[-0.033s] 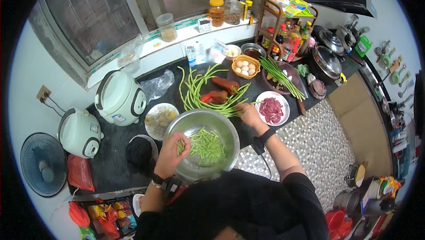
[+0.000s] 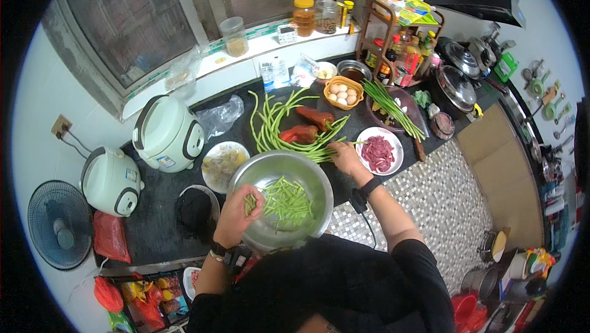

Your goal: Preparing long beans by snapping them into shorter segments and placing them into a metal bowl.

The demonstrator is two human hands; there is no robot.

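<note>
A large steel bowl [image 2: 320, 195] sits at the counter's near edge, with cut green bean pieces [image 2: 287, 203] in its bottom. My left hand [image 2: 238, 213] is over the bowl's left side, closed around a few short bean pieces. Beyond the bowl, long green beans [image 2: 265, 125] lie in a loose curved heap around two red peppers [image 2: 299, 134]. At the heap's right end, my right hand [image 2: 349, 160] has its fingers closed on long beans, and a green tip sticks out beside it toward a white plate of sliced raw meat [image 2: 377, 153].
Left stand two pale green rice cookers [image 2: 167, 133], a fan [image 2: 60, 225] and a plate of wet, pale food [image 2: 224, 166]. Behind are a basket of eggs [image 2: 342, 92] and a basin with green stalks [image 2: 392, 107]. A knife handle [image 2: 420, 150] lies near the counter's right edge.
</note>
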